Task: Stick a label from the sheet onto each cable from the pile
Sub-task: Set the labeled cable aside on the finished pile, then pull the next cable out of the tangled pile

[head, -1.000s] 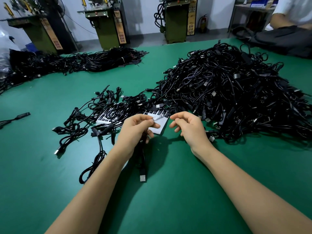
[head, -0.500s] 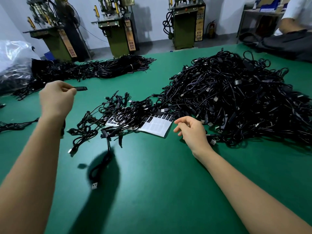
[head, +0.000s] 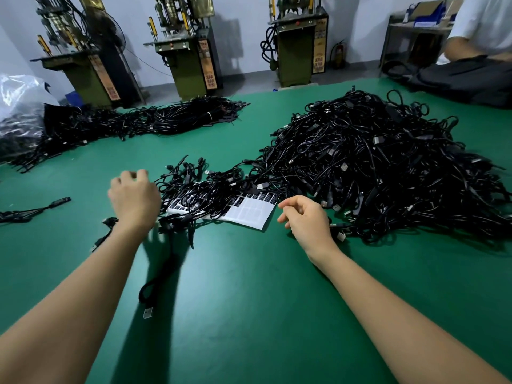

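A green work table (head: 249,314) is shown before a row of green machines (head: 188,65). A large pile (head: 374,173) of black cables is heaped at far right, with the label sheet (head: 249,214) half buried at its near-left edge. The left hand (head: 134,199) is held loosely curled and empty over the small cables; the right hand (head: 307,221) is relaxed, holding nothing. Cables are judged light and limp, best pinched near a plug. Half a second earlier, a cable was held by the left hand, farther left.

Three green machines (head: 300,48) stand behind the table (head: 249,314); a seated person (head: 482,37) (white-shirted) occupies the far right.
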{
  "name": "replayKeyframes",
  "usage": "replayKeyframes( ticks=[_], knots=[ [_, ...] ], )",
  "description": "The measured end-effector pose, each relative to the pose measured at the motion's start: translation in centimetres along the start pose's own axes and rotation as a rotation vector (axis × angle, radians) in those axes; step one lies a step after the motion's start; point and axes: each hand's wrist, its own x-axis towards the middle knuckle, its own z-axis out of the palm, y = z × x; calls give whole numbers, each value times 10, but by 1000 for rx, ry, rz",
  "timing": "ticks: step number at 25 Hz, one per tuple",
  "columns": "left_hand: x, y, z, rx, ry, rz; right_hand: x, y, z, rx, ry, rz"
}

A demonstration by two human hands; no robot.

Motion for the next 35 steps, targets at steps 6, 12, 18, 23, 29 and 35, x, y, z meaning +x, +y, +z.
replayKeyframes(
  ticks=[6, 12, 18, 23, 29, 35],
  knots=[
    [-88, 88, 5, -378, -67, 272, -4, 4, 2, -245, 399, -234],
    [-119, 101, 24, -563, -177, 234, 1, 11, -3, -808, 370, -203],
    [-115, 95, 29, -689, -250, 196, -2, 11, -5, -955, 293, -208],
    [-113, 99, 28, -872, -248, 147, -11, 6, 3, -918, 439, -508],
    [-108, 106, 25, -1589, -676, -170, -16, 6, 13, -894, 341, -851],
    [-101, 99, 23, -1782, -737, -264, -12, 11, 10, -851, 185, -784]
  ],
)
